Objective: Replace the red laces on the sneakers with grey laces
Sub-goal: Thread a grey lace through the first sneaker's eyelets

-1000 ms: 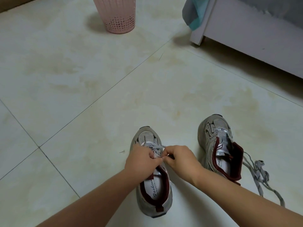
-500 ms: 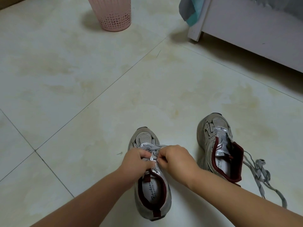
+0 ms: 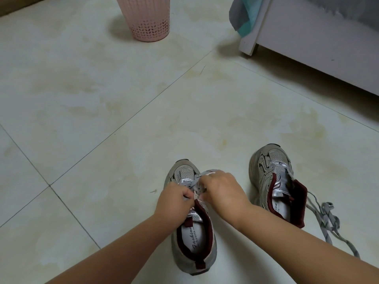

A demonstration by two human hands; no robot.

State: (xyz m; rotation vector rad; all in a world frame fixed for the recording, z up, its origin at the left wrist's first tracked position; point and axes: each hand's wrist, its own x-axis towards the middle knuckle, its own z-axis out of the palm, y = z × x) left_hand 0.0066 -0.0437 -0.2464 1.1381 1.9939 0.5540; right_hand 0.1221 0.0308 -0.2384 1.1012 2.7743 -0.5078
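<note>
Grey lace [image 3: 191,182] on near sneaker [image 3: 192,242] | left hand [image 3: 174,201] pinches it | right hand [image 3: 223,191] moved farther, gripping it

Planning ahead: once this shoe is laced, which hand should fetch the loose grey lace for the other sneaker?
Right, probably. The loose grey lace lies on the floor just beyond the unlaced sneaker, on the right hand's side. The left hand would have to cross over both shoes.

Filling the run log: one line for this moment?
left hand: pinches grey lace | right hand: pinches lace | left sneaker: lacing | right sneaker: unlaced
</note>
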